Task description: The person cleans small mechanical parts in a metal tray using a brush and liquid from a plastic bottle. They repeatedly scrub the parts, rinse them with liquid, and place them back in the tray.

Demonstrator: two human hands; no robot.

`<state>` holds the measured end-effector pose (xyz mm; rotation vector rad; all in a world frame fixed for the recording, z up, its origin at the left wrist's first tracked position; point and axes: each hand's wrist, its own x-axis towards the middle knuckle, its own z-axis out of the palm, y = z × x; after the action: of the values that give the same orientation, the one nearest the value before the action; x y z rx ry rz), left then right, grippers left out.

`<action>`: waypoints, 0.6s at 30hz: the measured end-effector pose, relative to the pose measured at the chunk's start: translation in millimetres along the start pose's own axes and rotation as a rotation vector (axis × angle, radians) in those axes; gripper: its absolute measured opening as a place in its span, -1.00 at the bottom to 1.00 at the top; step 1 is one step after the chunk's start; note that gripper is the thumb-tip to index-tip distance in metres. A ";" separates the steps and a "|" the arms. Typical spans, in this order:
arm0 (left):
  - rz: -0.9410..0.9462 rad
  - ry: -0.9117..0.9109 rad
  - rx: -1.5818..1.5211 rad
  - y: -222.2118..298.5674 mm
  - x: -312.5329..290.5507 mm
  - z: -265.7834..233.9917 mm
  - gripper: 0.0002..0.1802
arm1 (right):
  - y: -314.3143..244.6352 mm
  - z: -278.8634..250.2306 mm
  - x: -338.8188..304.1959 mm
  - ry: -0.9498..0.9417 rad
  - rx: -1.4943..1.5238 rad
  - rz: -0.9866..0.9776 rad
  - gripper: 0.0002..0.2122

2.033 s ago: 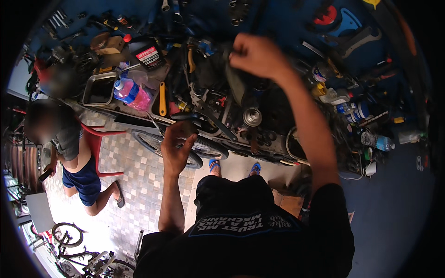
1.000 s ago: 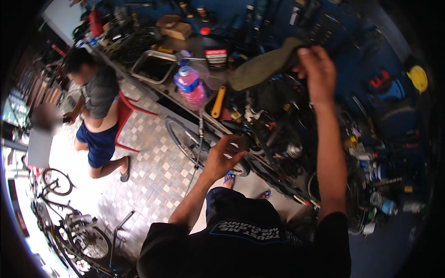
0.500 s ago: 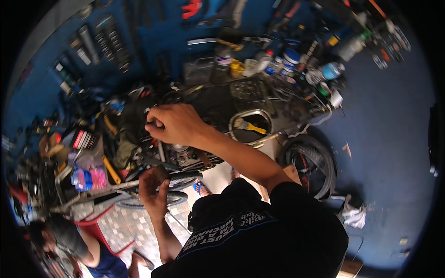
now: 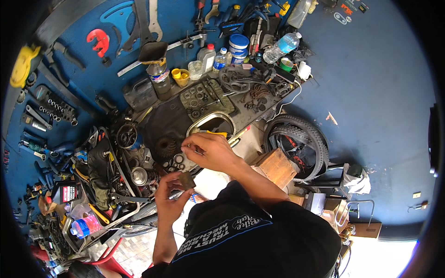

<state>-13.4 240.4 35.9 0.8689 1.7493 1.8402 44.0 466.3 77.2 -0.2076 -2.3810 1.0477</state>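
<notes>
The left hand pinches a small brown block by one end, so a slack grip could drop it; the right hand curls beside the oval tray, holding what, I can't tell

The right hand has neared the tray.

Fig.: hidden in part: metal tray, behind right grip; bicycle wheel, beneath worktop. Cut off by lower edge: red chair, co-worker. Too small to tell: right grip's contents, if any.
</notes>
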 end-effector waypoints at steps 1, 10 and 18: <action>-0.019 -0.019 0.009 -3.6 1.6 10.7 -0.36 | 11.2 -6.2 -4.2 0.009 -0.008 0.006 -0.84; -0.105 -0.106 0.035 -21.1 47.7 123.6 -0.35 | 116.9 -104.8 -12.1 -0.062 -0.107 0.105 -0.83; -0.117 -0.124 0.192 -40.5 109.9 208.4 -0.41 | 326.8 -198.5 45.0 -0.018 -0.647 0.146 -0.80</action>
<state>53.8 468.2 9.3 0.9114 1.8780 1.5298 87.1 833.8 -29.3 -0.6068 -2.6779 0.2987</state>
